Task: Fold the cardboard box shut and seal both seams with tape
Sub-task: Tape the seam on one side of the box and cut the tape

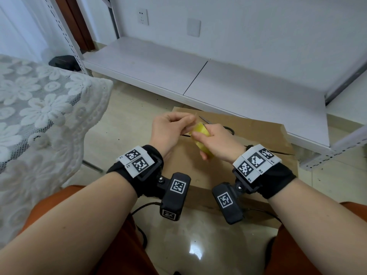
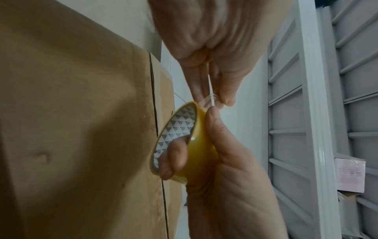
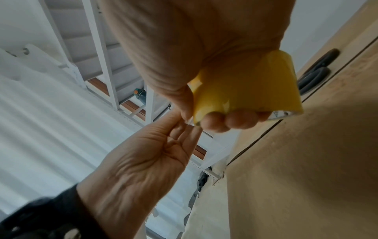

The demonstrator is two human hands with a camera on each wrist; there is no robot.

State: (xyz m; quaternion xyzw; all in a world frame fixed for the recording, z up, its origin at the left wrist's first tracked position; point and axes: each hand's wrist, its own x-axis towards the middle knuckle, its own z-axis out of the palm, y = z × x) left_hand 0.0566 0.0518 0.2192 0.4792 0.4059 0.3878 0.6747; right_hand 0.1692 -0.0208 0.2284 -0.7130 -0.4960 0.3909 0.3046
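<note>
Looking down: I see my two hands raised above a cardboard box on the floor.
Shelf: a low white shelf (image 1: 162, 64) runs along the wall behind the box.
Lace cloth: a white flowered cloth (image 1: 39, 108) drapes at my left.
Cardboard box: the cardboard box (image 1: 264, 135) lies on the tiled floor in front of my knees, flaps folded flat, with a dark seam line running across its top; I see no tape on that seam.
Scissors: dark-handled scissors (image 1: 228, 129) lie on the box top, just beyond my hands.
Right hand: my right hand (image 1: 220, 142) grips the tape roll, thumb on the outer face and fingers (image 2: 171, 155) hooked through the core.
Left hand: my left hand (image 1: 168, 130) is curled, its thumb and fingers (image 2: 225, 90) pinching the free tape end right at the roll.
Tape roll: the yellow tape roll (image 1: 200, 135) is held in the air above the box, not touching it; its core carries a triangle print.
Tape end: the thin clear tape end (image 2: 211, 95) shows only edge-on between the pinching fingertips.
</note>
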